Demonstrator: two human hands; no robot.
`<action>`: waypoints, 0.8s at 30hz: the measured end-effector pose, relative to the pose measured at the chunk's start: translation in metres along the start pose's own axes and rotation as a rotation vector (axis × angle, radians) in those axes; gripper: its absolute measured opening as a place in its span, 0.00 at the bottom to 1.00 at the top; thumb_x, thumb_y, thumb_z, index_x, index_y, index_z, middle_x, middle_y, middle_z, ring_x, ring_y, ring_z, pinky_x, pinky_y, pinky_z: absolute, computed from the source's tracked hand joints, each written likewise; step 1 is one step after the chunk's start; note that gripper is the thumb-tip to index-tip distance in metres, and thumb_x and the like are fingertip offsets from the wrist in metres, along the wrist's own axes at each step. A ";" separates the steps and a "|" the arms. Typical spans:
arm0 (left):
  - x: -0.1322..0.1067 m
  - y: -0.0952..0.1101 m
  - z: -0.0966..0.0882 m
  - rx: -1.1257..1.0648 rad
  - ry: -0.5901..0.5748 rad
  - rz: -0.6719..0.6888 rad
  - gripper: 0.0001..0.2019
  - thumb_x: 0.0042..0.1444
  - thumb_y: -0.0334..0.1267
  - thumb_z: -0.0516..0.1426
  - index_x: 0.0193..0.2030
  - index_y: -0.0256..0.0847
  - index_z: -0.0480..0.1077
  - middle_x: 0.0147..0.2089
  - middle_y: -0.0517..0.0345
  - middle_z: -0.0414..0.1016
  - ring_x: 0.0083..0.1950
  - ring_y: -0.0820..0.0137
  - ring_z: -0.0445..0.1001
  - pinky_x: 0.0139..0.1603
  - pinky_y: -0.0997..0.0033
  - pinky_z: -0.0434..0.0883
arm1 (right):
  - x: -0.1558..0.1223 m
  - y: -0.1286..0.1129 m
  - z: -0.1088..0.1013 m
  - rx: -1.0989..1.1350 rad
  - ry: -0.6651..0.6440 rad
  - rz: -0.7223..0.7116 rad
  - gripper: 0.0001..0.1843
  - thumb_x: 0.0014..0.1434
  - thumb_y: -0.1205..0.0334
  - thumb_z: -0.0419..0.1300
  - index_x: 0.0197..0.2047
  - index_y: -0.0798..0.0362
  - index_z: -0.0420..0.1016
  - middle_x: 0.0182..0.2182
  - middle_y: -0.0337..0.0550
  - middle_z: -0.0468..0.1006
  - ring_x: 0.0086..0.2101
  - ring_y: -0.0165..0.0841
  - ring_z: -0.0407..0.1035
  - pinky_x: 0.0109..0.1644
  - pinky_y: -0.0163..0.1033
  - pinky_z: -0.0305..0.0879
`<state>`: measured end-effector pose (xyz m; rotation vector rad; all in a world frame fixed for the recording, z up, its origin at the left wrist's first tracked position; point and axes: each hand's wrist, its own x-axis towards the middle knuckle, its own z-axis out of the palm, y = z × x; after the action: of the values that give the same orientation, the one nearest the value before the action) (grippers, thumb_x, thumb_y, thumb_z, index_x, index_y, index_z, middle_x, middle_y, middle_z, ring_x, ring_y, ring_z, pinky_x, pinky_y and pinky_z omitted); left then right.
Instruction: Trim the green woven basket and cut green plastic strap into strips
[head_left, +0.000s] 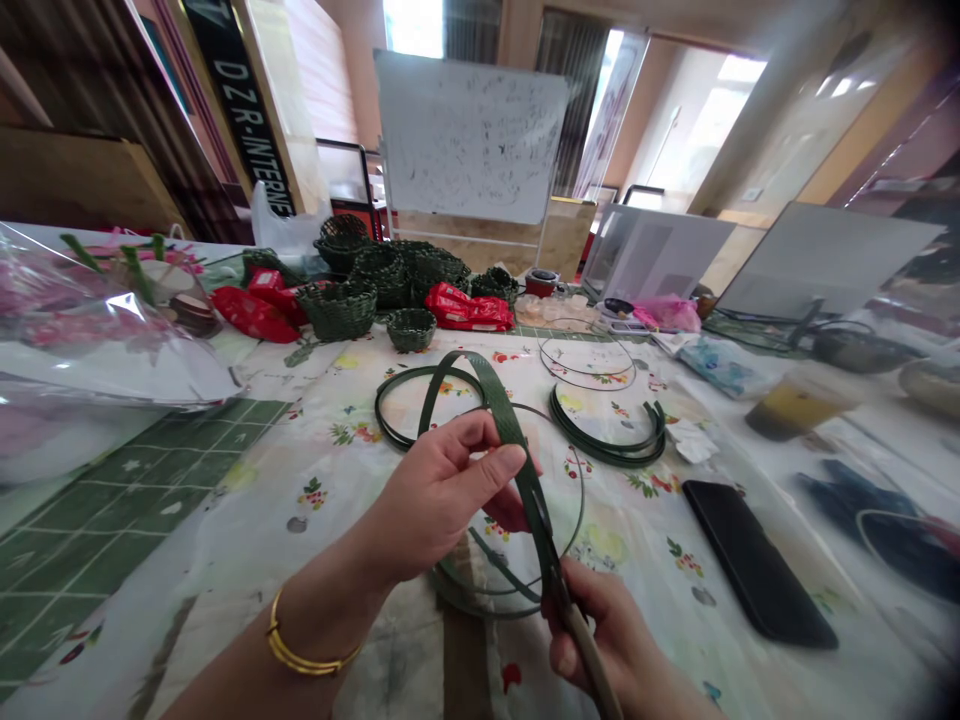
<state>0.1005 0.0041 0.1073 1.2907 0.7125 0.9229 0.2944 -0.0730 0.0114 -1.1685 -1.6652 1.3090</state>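
Observation:
My left hand (450,490) pinches a flat dark green plastic strip (491,390) between thumb and fingers. The strip arches up from the table and runs down toward my right hand (600,625). That hand is closed around scissors (581,640) with a brownish handle, their dark blades lying along the strip's lower end. Whether the blades meet the strip's edge I cannot tell. A green strip coil (384,415) lies behind my left hand. To the right rests a curved bundle of green strips (607,450). A thin hoop (581,500) and more strips lie beneath my hands.
Several woven green baskets (337,310) stand at the back beside red packages (469,308). A thin wire ring (589,375) lies farther off. A black phone (757,565) and a cup of yellowish liquid (799,405) are at right. Clear plastic wrapping (127,350) bulges at left.

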 end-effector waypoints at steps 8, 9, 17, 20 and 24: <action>0.002 -0.004 0.000 -0.014 -0.005 -0.012 0.12 0.58 0.43 0.58 0.31 0.37 0.64 0.24 0.60 0.75 0.25 0.74 0.75 0.28 0.76 0.74 | 0.001 0.001 0.003 -0.025 0.016 0.004 0.27 0.50 0.35 0.61 0.27 0.52 0.65 0.21 0.34 0.62 0.23 0.28 0.54 0.28 0.32 0.58; 0.003 -0.005 0.000 -0.020 -0.008 -0.009 0.12 0.58 0.43 0.58 0.31 0.37 0.64 0.24 0.60 0.75 0.25 0.75 0.75 0.28 0.76 0.74 | 0.001 0.001 0.003 -0.020 0.017 0.008 0.27 0.50 0.34 0.61 0.27 0.52 0.65 0.21 0.34 0.62 0.23 0.28 0.54 0.27 0.32 0.58; 0.003 -0.005 0.003 -0.068 -0.037 -0.008 0.13 0.57 0.43 0.60 0.30 0.37 0.63 0.24 0.60 0.75 0.26 0.75 0.75 0.30 0.76 0.76 | -0.001 0.006 0.001 -0.082 0.033 -0.051 0.27 0.51 0.34 0.60 0.26 0.52 0.64 0.20 0.33 0.61 0.23 0.27 0.52 0.25 0.32 0.53; 0.003 -0.005 0.002 -0.072 -0.037 -0.011 0.13 0.57 0.43 0.60 0.30 0.37 0.63 0.24 0.60 0.75 0.25 0.75 0.75 0.29 0.76 0.75 | -0.002 0.007 0.000 -0.094 0.020 -0.063 0.26 0.53 0.36 0.60 0.26 0.52 0.63 0.20 0.33 0.62 0.22 0.26 0.53 0.25 0.32 0.53; 0.001 -0.004 0.002 -0.070 -0.041 -0.009 0.13 0.57 0.43 0.60 0.31 0.36 0.65 0.25 0.59 0.75 0.25 0.75 0.75 0.28 0.75 0.75 | -0.004 0.008 0.002 -0.068 0.015 -0.064 0.25 0.52 0.37 0.61 0.27 0.52 0.66 0.19 0.33 0.63 0.22 0.26 0.54 0.25 0.31 0.53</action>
<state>0.1031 0.0039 0.1035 1.2400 0.6486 0.9043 0.2956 -0.0773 0.0033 -1.1522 -1.7339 1.2101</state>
